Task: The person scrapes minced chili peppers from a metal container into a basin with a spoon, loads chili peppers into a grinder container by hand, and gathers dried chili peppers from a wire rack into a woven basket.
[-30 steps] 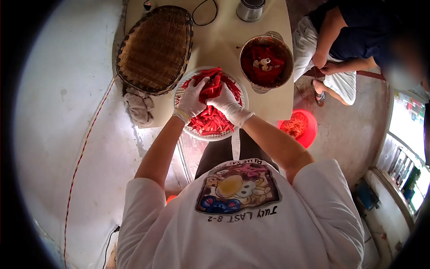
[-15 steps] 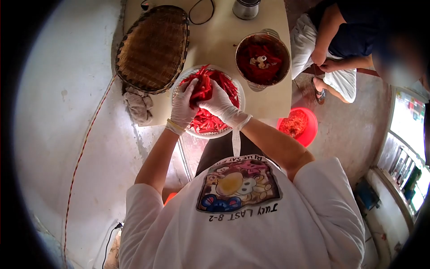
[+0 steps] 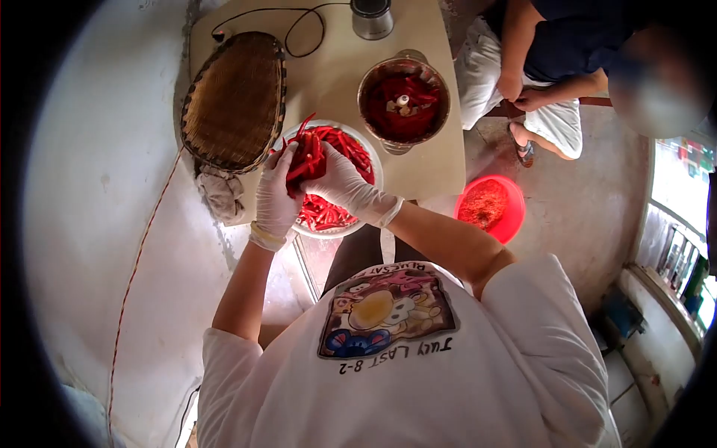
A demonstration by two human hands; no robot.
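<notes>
Both my hands wear thin white gloves and hold a bunch of red chili peppers (image 3: 305, 158) above the left part of a white colander (image 3: 379, 175). My left hand (image 3: 279, 196) wraps the bunch from the left. From the right, my right hand (image 3: 337, 179) presses against it, its fingertips partly hidden by the peppers. More red peppers (image 3: 328, 213) lie in the colander below. Right of the colander, a metal pot (image 3: 446, 112) holds red peppers, some pale pieces and a white central post.
A woven basket (image 3: 233, 101) lies at the table's left, a grey cloth (image 3: 220, 196) below it. A metal container (image 3: 372, 21) and black cable (image 3: 323, 33) are at the back. A red basin (image 3: 515, 213) with chopped red stuff stands on the floor near a seated person (image 3: 553, 82).
My hands have lifted the bunch of peppers from the colander's middle toward its left side. The table and its objects have shifted left in view.
</notes>
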